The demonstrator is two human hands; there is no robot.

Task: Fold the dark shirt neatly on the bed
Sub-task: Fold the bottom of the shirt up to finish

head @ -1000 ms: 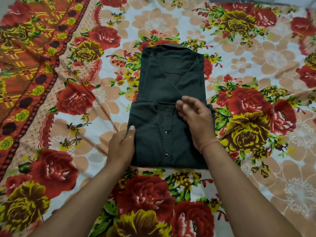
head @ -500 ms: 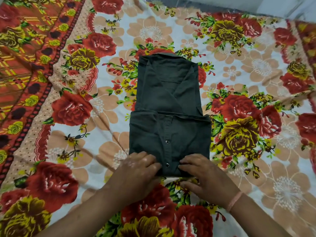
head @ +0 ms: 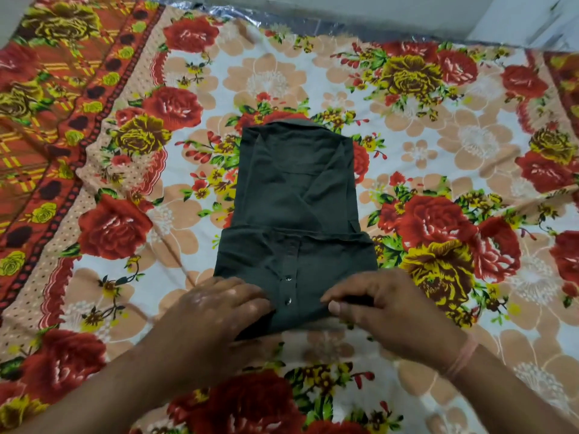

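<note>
Floral bedsheet covers the bed; one dark shirt lies mid-bed, folded narrow, two snaps showing. At its near hem, the left grip curls over the left corner, grasping it, and the right grip pinches the right corner.

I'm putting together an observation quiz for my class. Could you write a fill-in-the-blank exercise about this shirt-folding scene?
1. The shirt lies on a bedsheet printed with ____.
2. The left hand and right hand are both at the end of the shirt ____ the person.
3. The thin band is worn on the ____ wrist.

Missing words: flowers; nearest; right.
</note>
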